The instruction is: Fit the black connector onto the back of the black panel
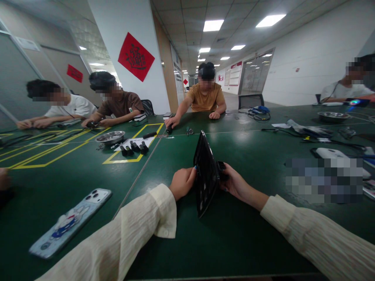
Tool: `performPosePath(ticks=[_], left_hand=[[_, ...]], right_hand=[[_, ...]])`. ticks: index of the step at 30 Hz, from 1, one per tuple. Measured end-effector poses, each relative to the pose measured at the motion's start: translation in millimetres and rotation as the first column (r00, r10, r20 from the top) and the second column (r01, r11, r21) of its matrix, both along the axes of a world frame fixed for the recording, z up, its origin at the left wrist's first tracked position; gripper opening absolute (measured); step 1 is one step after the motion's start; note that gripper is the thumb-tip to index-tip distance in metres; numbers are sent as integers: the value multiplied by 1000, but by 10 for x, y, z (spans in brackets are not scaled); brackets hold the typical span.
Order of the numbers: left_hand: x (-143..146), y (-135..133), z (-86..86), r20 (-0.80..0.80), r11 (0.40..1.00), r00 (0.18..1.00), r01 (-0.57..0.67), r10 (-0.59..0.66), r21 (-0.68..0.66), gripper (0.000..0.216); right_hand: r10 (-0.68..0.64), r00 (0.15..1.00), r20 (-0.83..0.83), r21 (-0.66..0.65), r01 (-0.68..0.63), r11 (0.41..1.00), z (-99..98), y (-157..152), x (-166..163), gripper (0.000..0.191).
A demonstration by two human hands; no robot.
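Both hands are in at the middle of the green table (252, 242), and between them stands a black panel (206, 175), up on its edge and tilted, its near corner down on the table. The left hand (182, 182) has its grip closed against the panel's left face, fingertips on the edge. The right hand (234, 183) is clamped on from the other side, its fingers curled round a small black block on the panel's right face. Cream sleeves run back from both wrists to the near edge.

Near left, a phone (70, 222) in a light cartoon case lies flat, camera side up, well apart from the hands. Farther off on the left, yellow tape (58, 150) marks out boxes on the table; a metal bowl (110, 137) sits at the corner of one, and a row of small black parts (133, 147) lies just right of it on a white sheet.

Across the table a person in an orange shirt (206, 97) reaches one hand (171, 123) forward onto a dark item. Two more people lean over the far left side. Far right, a second metal bowl (331, 116) sits among cables, with another person behind it.
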State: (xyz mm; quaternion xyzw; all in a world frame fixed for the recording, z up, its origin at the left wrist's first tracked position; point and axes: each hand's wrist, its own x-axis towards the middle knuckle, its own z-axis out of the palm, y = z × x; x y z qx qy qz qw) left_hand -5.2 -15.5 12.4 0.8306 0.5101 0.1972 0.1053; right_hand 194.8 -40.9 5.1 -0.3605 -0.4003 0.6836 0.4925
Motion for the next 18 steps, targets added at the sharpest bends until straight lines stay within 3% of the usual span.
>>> performPosePath(ticks=[18], left_hand=[[3, -16, 37, -75, 999, 996, 46, -44, 20, 41]], right_hand=[[-14, 1000, -2, 0, 14, 1000, -6, 8, -10, 28]])
